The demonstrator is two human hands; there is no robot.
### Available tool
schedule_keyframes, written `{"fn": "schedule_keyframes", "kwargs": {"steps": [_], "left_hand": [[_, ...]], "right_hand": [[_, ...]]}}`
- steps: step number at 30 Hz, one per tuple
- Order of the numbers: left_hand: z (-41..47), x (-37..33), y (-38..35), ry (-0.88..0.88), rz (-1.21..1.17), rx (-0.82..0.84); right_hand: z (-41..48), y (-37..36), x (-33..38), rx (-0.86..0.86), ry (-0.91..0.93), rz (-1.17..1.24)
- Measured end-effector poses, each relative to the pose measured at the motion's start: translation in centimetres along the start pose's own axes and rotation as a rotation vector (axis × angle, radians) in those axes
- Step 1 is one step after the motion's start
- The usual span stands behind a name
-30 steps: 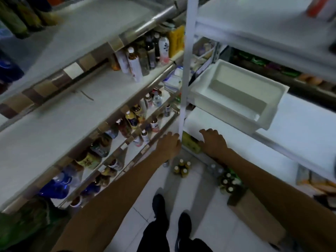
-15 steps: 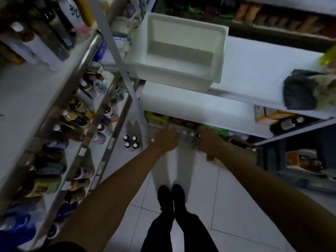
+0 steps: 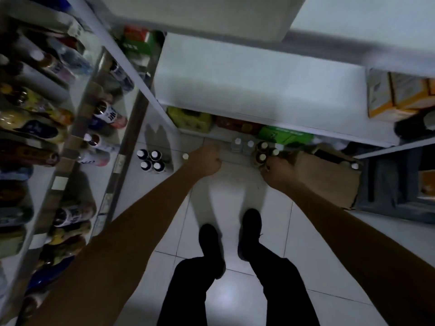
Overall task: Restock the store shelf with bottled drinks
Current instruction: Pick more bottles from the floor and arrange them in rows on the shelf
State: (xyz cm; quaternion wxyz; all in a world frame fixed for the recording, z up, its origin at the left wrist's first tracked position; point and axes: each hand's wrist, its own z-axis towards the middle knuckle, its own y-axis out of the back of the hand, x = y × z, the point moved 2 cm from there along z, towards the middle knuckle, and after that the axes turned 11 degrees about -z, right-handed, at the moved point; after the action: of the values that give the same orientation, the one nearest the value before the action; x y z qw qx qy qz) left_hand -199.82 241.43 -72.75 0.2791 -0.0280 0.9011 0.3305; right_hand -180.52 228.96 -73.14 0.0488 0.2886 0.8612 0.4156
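I look straight down at the floor between two shelving units. My left hand [image 3: 208,161] hangs with its fingers curled and nothing visible in it, next to a lone white-capped bottle [image 3: 185,156]. My right hand [image 3: 275,171] is lowered over a cluster of dark amber bottles [image 3: 262,151] on the floor, touching or just above them; its fingers are hidden. Two clear bottles [image 3: 242,145] stand just behind, between my hands. Four dark bottles with white caps [image 3: 150,160] stand on the tiles further left. The drinks shelf [image 3: 70,142] on the left holds several lying and standing bottles.
A brown cardboard box [image 3: 327,177] sits on the floor right of my right hand. A white shelf board [image 3: 259,90] overhangs green and red cartons [image 3: 284,135] below. A white upright post [image 3: 131,76] runs diagonally. My black shoes [image 3: 209,241] stand on white tiles.
My view has tipped further down and both arms have dropped toward the floor bottles. The white tub has moved out of view at the top. My right hand has come over the amber bottles.
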Motion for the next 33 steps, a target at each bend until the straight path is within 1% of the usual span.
{"fn": "schedule_keyframes", "kwargs": {"steps": [4,8,10,13,14,16,18,20,21,22,24,27,30,33], "left_hand": [[6.4,3.5,-5.9,0.075,-0.055,0.036],[12.6,7.7,-11.5,0.058,-0.078,0.030],[15.6,9.6,-13.7,0.059,-0.099,0.028],[20.5,11.8,-16.2,0.100,-0.257,-0.017],[22.2,12.4,-16.8,0.122,-0.320,-0.038],[26.1,13.9,-18.4,0.150,-0.391,-0.064],[30.0,14.8,-19.7,0.115,-0.402,-0.081],[33.5,15.4,-21.2,0.080,-0.371,-0.101],[35.0,15.5,-21.8,0.063,-0.381,-0.120],[36.4,15.4,-22.5,0.040,-0.407,-0.143],[38.6,14.8,-23.5,-0.023,-0.432,-0.201],[39.8,13.9,-23.6,-0.136,-0.351,-0.255],[38.8,13.6,-23.0,-0.098,-0.281,-0.265],[37.4,14.4,-23.4,-0.127,-0.260,-0.248]], "right_hand": [[5.6,-5.1,-2.3,0.003,0.017,0.080],[11.7,-10.3,-3.7,0.046,0.005,0.108],[15.0,-13.1,-4.1,0.023,-0.021,0.159],[19.3,-16.6,-4.0,0.009,-0.092,0.356],[20.8,-17.6,-4.0,0.008,-0.096,0.387],[23.9,-19.7,-3.9,0.001,-0.067,0.403],[26.4,-21.0,-4.0,-0.006,-0.026,0.419],[28.1,-21.7,-3.9,0.076,0.079,0.324],[28.8,-21.6,-3.9,0.135,0.125,0.262],[29.2,-21.0,-3.8,0.150,0.157,0.228],[30.0,-19.1,-3.8,0.050,0.234,0.220],[30.3,-17.0,-4.5,-0.075,0.238,0.215],[30.0,-16.8,-5.5,-0.158,0.186,0.176],[30.4,-17.7,-6.3,-0.216,0.145,0.116]]}}
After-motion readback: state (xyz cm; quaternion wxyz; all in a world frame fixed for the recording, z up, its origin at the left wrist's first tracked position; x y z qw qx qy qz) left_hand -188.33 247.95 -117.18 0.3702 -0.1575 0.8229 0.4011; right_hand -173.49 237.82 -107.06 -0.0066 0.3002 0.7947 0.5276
